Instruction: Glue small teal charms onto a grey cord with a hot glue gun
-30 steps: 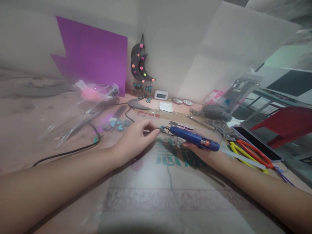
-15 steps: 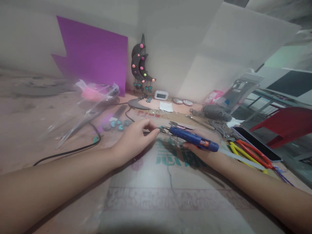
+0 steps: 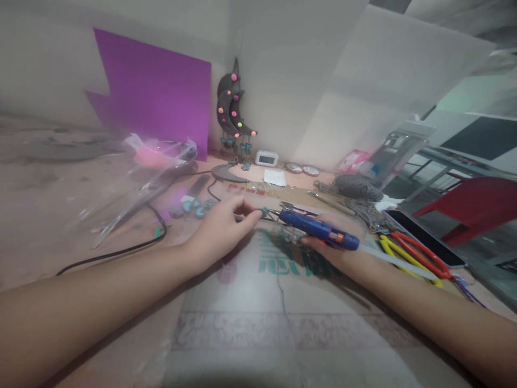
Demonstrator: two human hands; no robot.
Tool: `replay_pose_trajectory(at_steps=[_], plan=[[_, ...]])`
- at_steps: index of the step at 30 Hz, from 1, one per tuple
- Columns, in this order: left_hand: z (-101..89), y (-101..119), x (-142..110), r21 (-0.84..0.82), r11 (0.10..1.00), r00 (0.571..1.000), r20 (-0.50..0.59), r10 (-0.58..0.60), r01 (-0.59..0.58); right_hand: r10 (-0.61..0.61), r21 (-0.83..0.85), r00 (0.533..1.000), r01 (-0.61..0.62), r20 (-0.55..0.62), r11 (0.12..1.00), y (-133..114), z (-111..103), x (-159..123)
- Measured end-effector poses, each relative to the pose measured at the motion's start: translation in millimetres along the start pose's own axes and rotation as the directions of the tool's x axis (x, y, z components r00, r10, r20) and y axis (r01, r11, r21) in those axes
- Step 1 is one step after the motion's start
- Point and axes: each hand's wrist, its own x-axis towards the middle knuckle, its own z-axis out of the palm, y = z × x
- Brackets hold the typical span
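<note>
My left hand (image 3: 226,226) is closed, thumb and forefinger pinching a small dark piece with teal on it (image 3: 264,212); its exact shape is too small to tell. Wrapped around a blue hot glue gun (image 3: 313,226), my right hand (image 3: 323,245) keeps the nozzle pointing left, close by the small piece. Whether the nozzle touches it I cannot tell. A white glue stick (image 3: 398,261) sticks out of the gun's back end. Left of my left hand lie several teal and dark pieces (image 3: 196,207).
A moon-shaped hanging ornament (image 3: 230,110) is on the wall beside a purple sheet (image 3: 161,91). Pliers with yellow and orange-red handles (image 3: 422,256), a phone (image 3: 424,237) and grey yarn (image 3: 357,186) lie at right. A black cable (image 3: 117,250) and clear plastic (image 3: 137,188) are at left.
The glue gun and my right hand have shifted very slightly left. My left hand, pinching the small piece, has also edged a little left.
</note>
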Motion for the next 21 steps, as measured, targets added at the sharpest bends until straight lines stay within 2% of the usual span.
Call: replay_pose_trajectory(at_steps=[3,5,8,10,16,20,21], plan=[[0.5,-0.4,0.9,-0.007,0.998,0.998,0.016,-0.058,0.058,0.150,0.126,0.989,-0.148,-0.006,0.981,-3.4,-5.7,2.3],[0.6,-1.2,1.5,-0.012,0.998,0.998,0.029,-0.062,0.062,0.218,0.276,0.976,-0.204,-0.021,0.939,-1.8,-9.8,5.1],[0.6,-2.2,1.7,-0.011,1.000,0.999,0.044,-0.028,0.028,0.260,0.544,0.963,-0.184,-0.065,0.818,2.6,-15.7,10.2],[0.5,-2.3,1.1,-0.011,1.000,0.999,0.043,0.009,-0.009,0.262,0.594,0.962,-0.167,-0.078,0.787,3.4,-20.4,12.6],[1.9,-2.5,-0.8,-0.070,0.996,0.996,0.076,0.053,-0.048,0.282,0.407,0.951,-0.208,-0.131,0.890,-4.9,-37.1,26.8],[3.4,-4.5,-0.1,-0.064,0.996,0.996,0.069,0.062,-0.058,0.314,0.214,0.941,-0.284,-0.122,0.935,4.9,-38.8,61.2],[3.7,-5.1,0.3,-0.060,0.996,0.996,0.067,0.064,-0.060,0.329,0.154,0.941,-0.315,-0.078,0.937,11.5,-36.7,72.6]])
